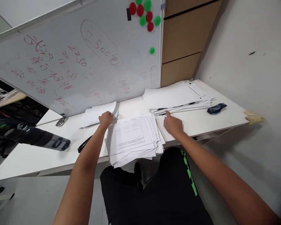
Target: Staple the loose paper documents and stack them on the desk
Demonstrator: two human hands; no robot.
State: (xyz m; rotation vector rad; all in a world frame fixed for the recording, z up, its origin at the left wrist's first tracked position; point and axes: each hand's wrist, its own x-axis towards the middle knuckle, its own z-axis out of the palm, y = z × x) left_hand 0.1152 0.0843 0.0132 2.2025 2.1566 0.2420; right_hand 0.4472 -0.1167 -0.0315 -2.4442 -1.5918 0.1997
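My left hand (105, 119) is closed at the near right corner of the left paper stack (97, 113), its curled fingers gripping the paper edge there. With the index finger stretched out, my right hand (174, 124) touches the near edge of the larger right paper stack (170, 95); its other fingers are loosely curled and nothing shows in it. Between both hands lies a thick, uneven pile of printed sheets (131, 134), hanging partly over the table's front edge. The top sheet bears a table and lines of text.
A whiteboard (67, 62) with red writing and round magnets (140, 10) stands behind the white table (224, 120). A dark bottle (44, 137) lies at left, near a black object (84, 143) and a computer mouse (61, 121). A dark blue item (216, 108) rests at right, beside the wall.
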